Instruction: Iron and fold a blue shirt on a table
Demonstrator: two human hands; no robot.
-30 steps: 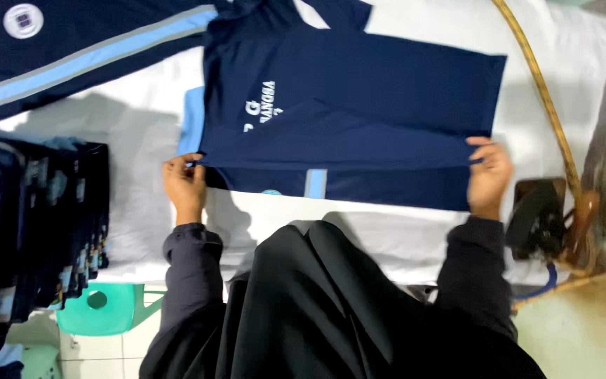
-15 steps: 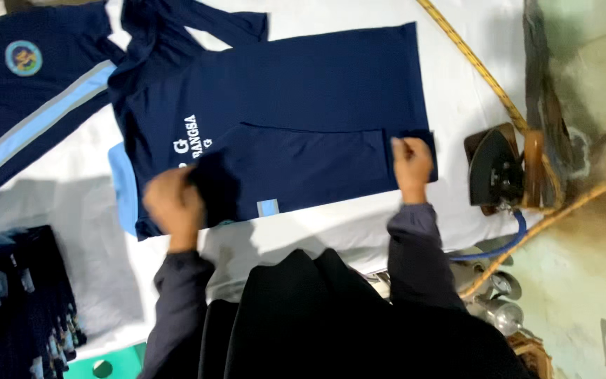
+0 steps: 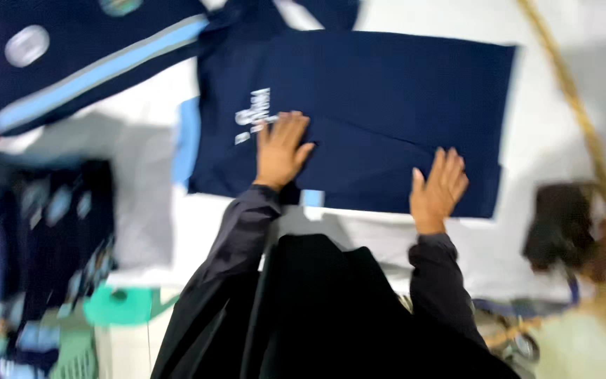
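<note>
A folded navy garment [image 3: 380,105] with white lettering and a light blue edge lies flat on the white table [image 3: 562,133]. My left hand [image 3: 280,149] rests flat on it beside the lettering, fingers spread. My right hand [image 3: 440,188] presses flat on the garment's near right part, fingers apart. Neither hand grips anything. My dark sleeves and dark clothing fill the bottom of the view.
Another navy garment [image 3: 85,63] with a light blue stripe and round badge lies at the back left. A stack of folded navy garments [image 3: 43,238] stands at the left. A dark iron [image 3: 562,228] sits at the right. A yellowish cord [image 3: 569,98] runs diagonally there.
Both hands let go of the garment's near edge after folding it over, and now lie flat on top of it. The camera view has shifted.
</note>
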